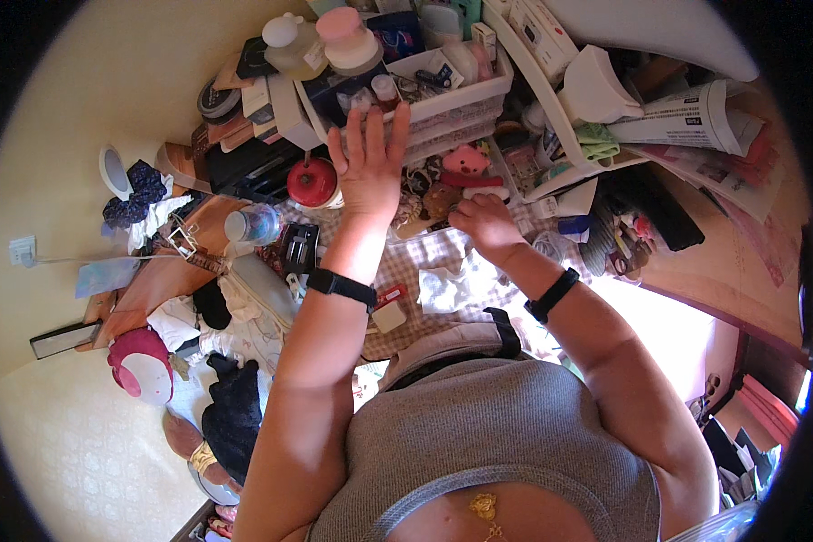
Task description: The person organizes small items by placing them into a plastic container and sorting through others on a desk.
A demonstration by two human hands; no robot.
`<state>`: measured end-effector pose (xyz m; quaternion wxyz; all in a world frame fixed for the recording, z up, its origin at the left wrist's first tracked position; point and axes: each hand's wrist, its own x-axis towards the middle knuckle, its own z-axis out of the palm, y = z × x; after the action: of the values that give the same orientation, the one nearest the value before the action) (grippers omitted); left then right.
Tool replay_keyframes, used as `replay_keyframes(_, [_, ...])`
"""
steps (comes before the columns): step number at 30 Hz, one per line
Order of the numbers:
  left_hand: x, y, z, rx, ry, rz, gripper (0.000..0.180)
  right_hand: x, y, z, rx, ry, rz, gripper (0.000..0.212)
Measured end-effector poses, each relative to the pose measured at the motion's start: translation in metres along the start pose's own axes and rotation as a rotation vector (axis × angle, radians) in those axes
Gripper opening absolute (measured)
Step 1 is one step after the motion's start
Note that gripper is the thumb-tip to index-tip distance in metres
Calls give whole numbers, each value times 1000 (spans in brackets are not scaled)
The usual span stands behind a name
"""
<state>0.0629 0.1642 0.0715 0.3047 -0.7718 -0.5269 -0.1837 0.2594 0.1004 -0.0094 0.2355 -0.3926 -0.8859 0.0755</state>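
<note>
checked cloth [406, 259]: near side, bare patches, my main open room.
white drawer unit [461, 98]: far; tiers stacked, presumably saving surface; near edge limits reach.
left hand [370, 172]: open, fingers spread, gripping nothing.
right hand [490, 224]: curled; whether it grips anything, i cannot tell.
red-lidded pot [313, 183]: crowds my left hand.
pink plush toy [465, 161]: just far of my right hand.

I see a smooth white plastic organiser [468, 98] at upper centre, glossy red lid [312, 183], matt checked cloth [406, 264] mid-frame, wooden bench [686, 262] right.
</note>
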Motion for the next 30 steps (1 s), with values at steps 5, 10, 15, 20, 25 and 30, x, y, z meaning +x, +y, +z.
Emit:
replay_keyframes(5, [16, -6, 3, 16, 7, -42, 61, -5, 6, 0, 5, -66, -2, 14])
replay_keyframes(10, [14, -8, 5, 1, 13, -64, 63, 6, -1, -4, 58, -48, -1, 13])
replay_keyframes(15, [14, -5, 7, 66, 91, -35, 58, 14, -10, -5, 57, 5, 17, 12])
replay_keyframes(20, [15, -7, 4, 28, 48, -38, 61, 3, 0, -9, 97, -126, 39, 15])
replay_keyframes(25, [15, -3, 9, 12, 52, -50, 62, 18, -10, -4, 132, -29, 32, 14])
replay_keyframes(30, [14, -6, 13, 68, 60, -86, 57, 25, -20, -5, 134, -42, 54, 12])
